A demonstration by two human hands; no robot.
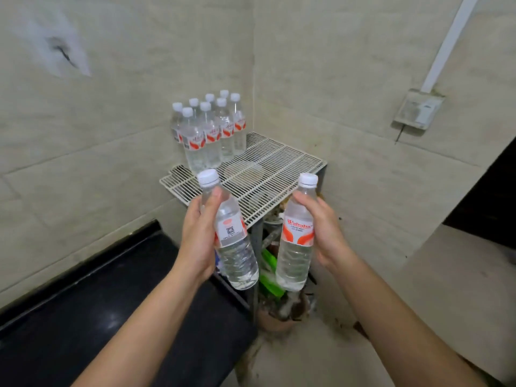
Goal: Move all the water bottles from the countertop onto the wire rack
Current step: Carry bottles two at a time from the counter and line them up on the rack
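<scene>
Head view.

- Left hand (199,233): fingers and thumb curled round the left bottle (236,247) at its label. The bottle is held in the air and tilted, with its white cap toward the rack and its base toward the viewer. It sits before the rack's near edge, by the countertop's right end.
- Right hand (324,233): grips the right bottle (296,244) at shoulder and label. The bottle is nearly upright, also in the air before the near edge, and apart from the left bottle.
- Wire rack (282,169): white grid top set in the wall corner.
- Bottle group (212,132): eight white caps counted, standing upright and packed together at the rack's far left corner, well apart from both hands.
- Countertop (97,303): black, against the left wall, its right end just beside the rack.
- Clutter (269,272): green and mixed items under the rack; details unclear.
- Wall socket (416,111): on the right wall.
</scene>
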